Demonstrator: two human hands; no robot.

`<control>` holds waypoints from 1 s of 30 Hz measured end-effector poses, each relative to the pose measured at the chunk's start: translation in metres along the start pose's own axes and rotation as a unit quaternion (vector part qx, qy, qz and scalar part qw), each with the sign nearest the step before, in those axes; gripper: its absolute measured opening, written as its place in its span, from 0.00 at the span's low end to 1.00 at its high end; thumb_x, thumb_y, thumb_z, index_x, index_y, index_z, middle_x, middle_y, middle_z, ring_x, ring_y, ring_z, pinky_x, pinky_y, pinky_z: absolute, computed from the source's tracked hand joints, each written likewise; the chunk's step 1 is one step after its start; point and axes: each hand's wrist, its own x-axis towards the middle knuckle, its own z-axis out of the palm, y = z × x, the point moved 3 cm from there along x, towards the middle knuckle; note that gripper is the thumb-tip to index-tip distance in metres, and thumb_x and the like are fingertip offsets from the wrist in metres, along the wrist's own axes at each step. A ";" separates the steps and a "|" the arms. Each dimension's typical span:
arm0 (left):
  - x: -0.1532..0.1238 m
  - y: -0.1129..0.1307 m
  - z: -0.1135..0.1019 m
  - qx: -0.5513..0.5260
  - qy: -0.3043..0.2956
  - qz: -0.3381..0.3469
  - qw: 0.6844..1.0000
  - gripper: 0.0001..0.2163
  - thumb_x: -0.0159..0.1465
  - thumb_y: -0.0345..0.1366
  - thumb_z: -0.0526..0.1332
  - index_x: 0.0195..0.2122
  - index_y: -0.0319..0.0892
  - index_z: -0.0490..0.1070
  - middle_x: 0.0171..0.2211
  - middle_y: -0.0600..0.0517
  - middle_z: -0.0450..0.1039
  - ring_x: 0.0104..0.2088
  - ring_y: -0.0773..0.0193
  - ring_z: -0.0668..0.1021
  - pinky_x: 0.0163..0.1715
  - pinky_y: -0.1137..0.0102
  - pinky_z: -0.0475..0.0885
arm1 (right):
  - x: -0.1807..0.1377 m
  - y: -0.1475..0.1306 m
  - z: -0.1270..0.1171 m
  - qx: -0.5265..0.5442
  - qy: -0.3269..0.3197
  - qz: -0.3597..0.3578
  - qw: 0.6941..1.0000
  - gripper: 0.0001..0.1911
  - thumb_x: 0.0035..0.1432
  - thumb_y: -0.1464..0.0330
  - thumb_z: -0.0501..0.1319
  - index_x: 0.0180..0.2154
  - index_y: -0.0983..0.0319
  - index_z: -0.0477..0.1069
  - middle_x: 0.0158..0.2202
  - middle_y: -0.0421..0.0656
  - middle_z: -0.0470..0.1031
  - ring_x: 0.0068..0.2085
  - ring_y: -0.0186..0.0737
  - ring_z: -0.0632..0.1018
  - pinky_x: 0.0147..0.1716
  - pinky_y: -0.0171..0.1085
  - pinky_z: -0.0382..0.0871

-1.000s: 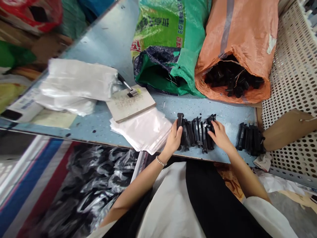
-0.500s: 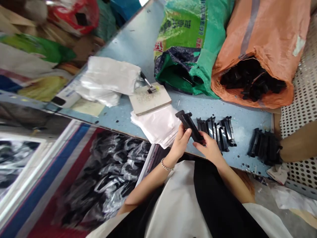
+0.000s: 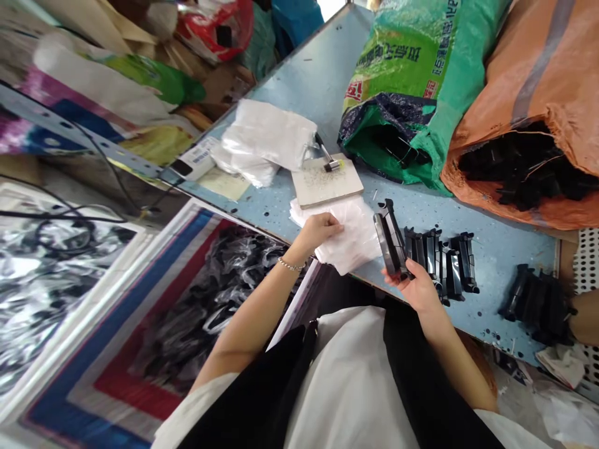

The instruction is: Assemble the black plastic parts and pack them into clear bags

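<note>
The left hand has left the black plastic part and now pinches the top clear bag of the stack at the table edge. The right hand alone grips the part, raised above the row of parts, ready for bagging.

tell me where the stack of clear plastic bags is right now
In the head view the stack of clear plastic bags lies at the table's near edge, just below the small board, under the left hand and left of the black parts.
</note>
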 end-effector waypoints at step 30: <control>-0.171 -0.011 -0.061 0.297 0.041 0.310 0.902 0.16 0.70 0.39 0.61 0.58 0.53 0.74 0.48 0.47 0.81 0.47 0.53 0.83 0.52 0.57 0.80 | -0.031 -0.013 0.008 -0.578 -0.024 -0.163 0.799 0.28 0.67 0.58 0.60 0.65 0.57 0.64 0.55 0.52 0.73 0.49 0.51 0.77 0.49 0.53 0.74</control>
